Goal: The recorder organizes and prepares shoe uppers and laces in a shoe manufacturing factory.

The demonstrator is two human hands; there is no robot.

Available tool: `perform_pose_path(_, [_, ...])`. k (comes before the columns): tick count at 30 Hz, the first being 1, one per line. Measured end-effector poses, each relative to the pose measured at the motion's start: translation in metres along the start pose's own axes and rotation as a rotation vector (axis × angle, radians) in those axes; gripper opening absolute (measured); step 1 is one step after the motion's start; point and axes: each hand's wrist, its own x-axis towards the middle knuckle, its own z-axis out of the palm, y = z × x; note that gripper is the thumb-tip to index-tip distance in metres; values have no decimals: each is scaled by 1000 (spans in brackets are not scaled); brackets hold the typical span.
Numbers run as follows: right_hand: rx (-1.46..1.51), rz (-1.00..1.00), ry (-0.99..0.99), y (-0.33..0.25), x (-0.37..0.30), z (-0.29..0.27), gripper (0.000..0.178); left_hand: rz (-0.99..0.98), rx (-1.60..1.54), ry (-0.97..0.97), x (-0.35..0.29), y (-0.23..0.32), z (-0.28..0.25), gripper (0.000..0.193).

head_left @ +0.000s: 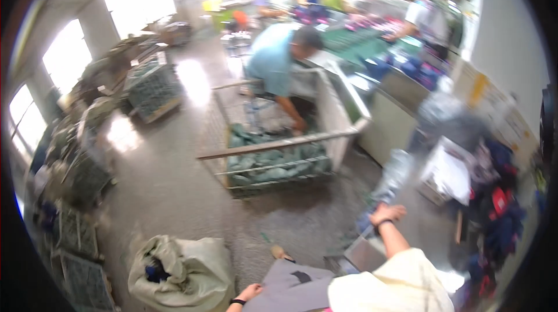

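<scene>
My right hand [388,214] reaches out on the right, a dark band on its wrist, its fingers partly stretched and blurred. Just beyond it is a clear plastic bag or wrap [395,173], with a small bluish item [365,221] beside the hand. I cannot see the hand gripping either one. Low in the middle, my left hand [251,292], also with a dark wristband, lies at the edge of the grey trousers [299,289] on my lap. Its fingers are too smeared to read. A large pale sack [200,277] with dark blue contents stands to the left of my left hand.
Ahead, a person in light blue [273,50] leans into a wheeled cage cart [273,152] holding green pieces. A grey box [367,251] stands near my right arm. Dark garments [494,207] and white sheets [447,169] are piled right. Carts and sacks [87,175] line the left wall.
</scene>
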Motion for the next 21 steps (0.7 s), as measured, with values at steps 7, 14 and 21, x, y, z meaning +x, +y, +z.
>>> perform_pose_path(7, [-60, -71, -15, 43, -10, -21, 78, 34, 248, -100, 50, 11, -31, 52])
perform_pose_path(14, [71, -351, -31, 80, -13, -6, 105, 149, 249, -325, 125, 98, -74, 44])
perform_pose_path(21, [-255, -84, -344, 38, 9, -25, 114, 390, 1093, -528, 268, 238, -154, 43])
